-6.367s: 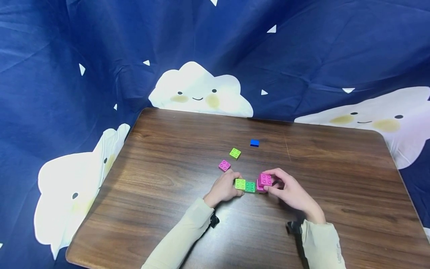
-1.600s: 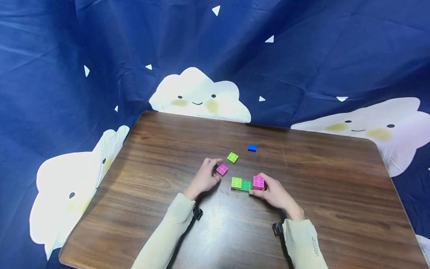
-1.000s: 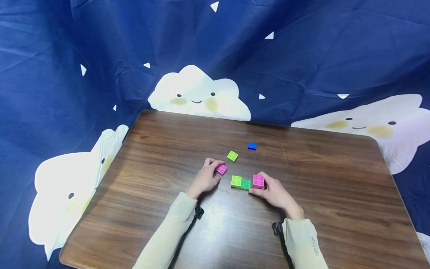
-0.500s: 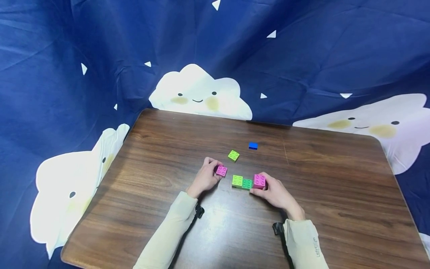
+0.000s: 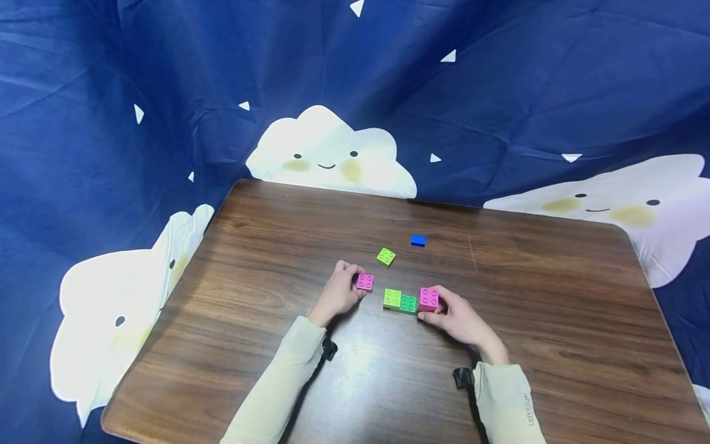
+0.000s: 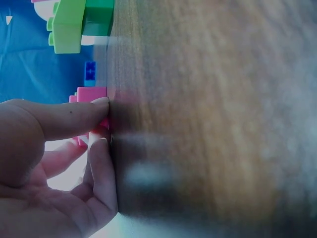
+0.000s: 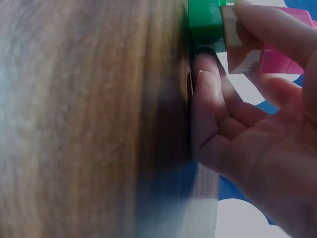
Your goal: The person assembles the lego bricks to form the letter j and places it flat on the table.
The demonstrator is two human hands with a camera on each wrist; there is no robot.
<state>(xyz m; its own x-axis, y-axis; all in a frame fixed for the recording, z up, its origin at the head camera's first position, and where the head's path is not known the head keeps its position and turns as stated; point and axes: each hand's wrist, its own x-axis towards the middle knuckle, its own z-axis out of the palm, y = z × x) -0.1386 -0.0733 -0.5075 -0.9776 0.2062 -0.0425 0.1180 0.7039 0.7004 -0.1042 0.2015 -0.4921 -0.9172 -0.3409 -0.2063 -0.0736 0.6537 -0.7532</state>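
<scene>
Pink brick (image 5: 365,282): at table level, left of the joined blocks, near but apart from them. Left hand (image 5: 335,296) pinches it, thumb against one finger, gap no wider than the brick.

Brick looks like hard plastic: should be light, stiff, hard to break. Sides look smooth, so could slip if pinched at a corner. Best hold: two opposite flat sides, low down, studs and underside left free.

Right hand (image 5: 457,317) has thumb and fingers round the pink block (image 5: 429,299) at the right end of the green base (image 5: 408,303). Right wrist view puts it above the green; can't tell if it's pressed home. Its lower face looks brownish there, cause unclear. Same handling: light, rigid, grip the sides.

Lime block (image 5: 392,298) sits on the base's left end. Loose farther back on the table (image 5: 554,308): lime brick (image 5: 386,256), then blue brick (image 5: 418,240). Cloud-print cloth (image 5: 333,61) behind.
</scene>
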